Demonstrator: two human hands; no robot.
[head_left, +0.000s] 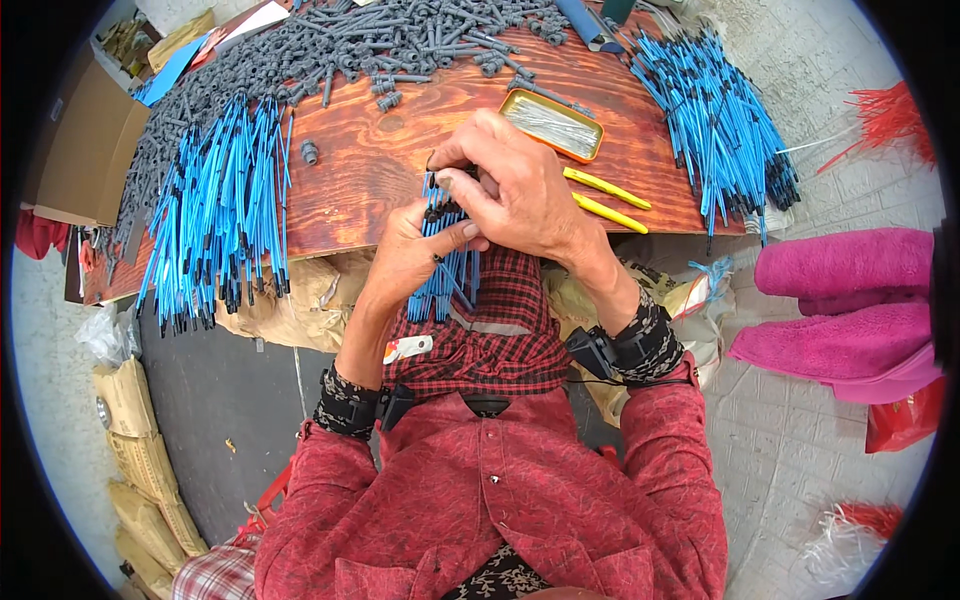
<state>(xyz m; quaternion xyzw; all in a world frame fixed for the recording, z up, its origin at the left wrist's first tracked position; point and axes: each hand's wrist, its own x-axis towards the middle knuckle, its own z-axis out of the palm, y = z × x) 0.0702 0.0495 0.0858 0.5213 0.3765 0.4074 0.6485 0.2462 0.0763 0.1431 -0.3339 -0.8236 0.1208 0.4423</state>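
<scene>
My left hand is closed round a bundle of thin blue plastic sticks with black ends, held upright over my lap at the table's near edge. Bent over the bundle's top is my right hand, its thumb and fingers pinched on the black ends. What exactly lies between those fingertips is partly hidden. Just right of it, a tool with yellow handles rests on the table, its other end covered by the hand. Behind it lies an open tin holding many thin silvery pins.
Grey plastic fittings are heaped across the back of the wooden table. Bunches of blue sticks hang over its edge at left and right. A cardboard box stands far left; pink towelling is at right.
</scene>
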